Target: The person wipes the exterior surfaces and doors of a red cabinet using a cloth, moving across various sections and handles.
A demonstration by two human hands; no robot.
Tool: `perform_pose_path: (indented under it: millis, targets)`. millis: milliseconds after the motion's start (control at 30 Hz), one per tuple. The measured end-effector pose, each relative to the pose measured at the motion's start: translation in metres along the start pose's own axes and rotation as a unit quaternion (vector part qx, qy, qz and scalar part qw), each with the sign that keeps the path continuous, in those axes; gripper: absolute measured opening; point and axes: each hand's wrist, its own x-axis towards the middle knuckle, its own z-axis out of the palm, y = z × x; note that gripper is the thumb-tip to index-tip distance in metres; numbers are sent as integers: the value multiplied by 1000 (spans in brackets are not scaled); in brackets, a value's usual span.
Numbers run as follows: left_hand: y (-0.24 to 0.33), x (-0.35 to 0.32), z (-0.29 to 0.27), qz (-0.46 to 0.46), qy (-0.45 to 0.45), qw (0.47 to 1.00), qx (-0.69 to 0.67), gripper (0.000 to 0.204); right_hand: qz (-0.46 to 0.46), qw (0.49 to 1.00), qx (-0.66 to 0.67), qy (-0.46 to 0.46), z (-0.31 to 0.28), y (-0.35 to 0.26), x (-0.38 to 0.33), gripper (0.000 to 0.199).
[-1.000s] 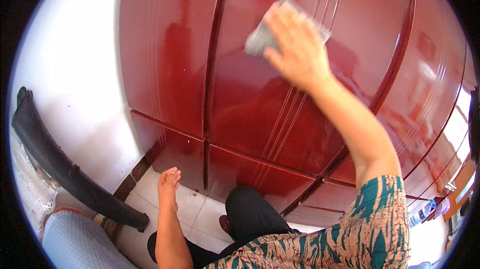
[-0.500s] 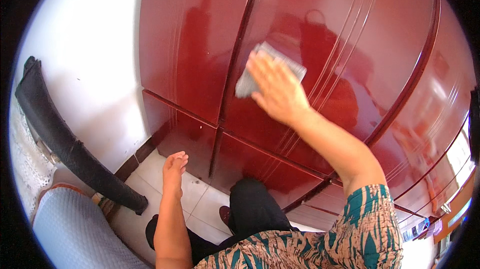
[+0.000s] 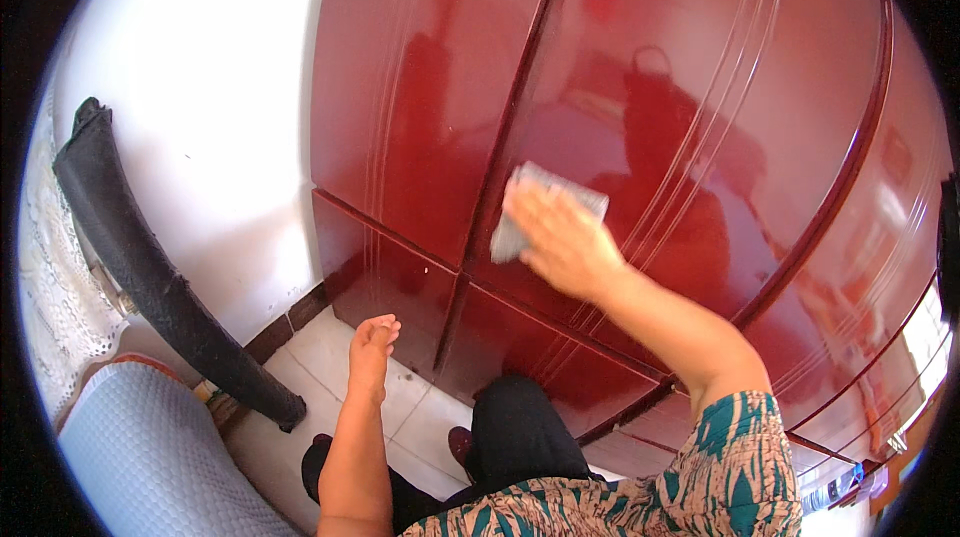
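My right hand (image 3: 562, 235) presses a folded grey cloth (image 3: 508, 240) flat against a glossy dark red cabinet door (image 3: 590, 127). Cloth edges stick out above and to the left of the fingers, and the hand is slightly blurred. Just right of the door's vertical seam, the cloth sits above the lower row of panels. Low on the left hangs my left hand (image 3: 374, 345), its fingers loosely bent and nothing visible in them. It is in front of the lower left panel (image 3: 390, 272), apart from it.
A long black padded piece (image 3: 165, 267) leans by the white wall (image 3: 215, 67) at left. Below it is a bed or seat with a pale blue quilted cover (image 3: 160, 447), beside lace fabric (image 3: 60, 287). Pale floor tiles (image 3: 410, 412) lie under my bent knee (image 3: 525, 427).
My right hand and the cloth have slid down the door, staying pressed on it. The whole view has shifted, moving the cabinet rightward; the left hand stays low beside the cabinet.
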Motion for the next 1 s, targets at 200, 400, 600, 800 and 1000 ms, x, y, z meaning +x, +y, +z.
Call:
perform_pose_path:
  millis: [200, 400, 600, 800, 1000]
  targets:
    - [3, -5, -1, 10, 10, 1000, 12, 32, 179, 958, -94, 203, -79, 102, 46, 73]
    - [5, -12, 9, 12, 4, 1000, 25, 34, 231, 900, -174, 327, -90, 142, 61, 72]
    - [1, -11, 3, 15, 4, 1000, 1, 34, 123, 983, -34, 133, -41, 64, 61, 81]
    - [4, -11, 6, 16, 4, 1000, -6, 33, -76, 992, -91, -35, 21, -27, 4, 65]
    - [8, -14, 11, 12, -9, 1000, 8, 35, -156, 980, 109, -53, 69, -79, -37, 55]
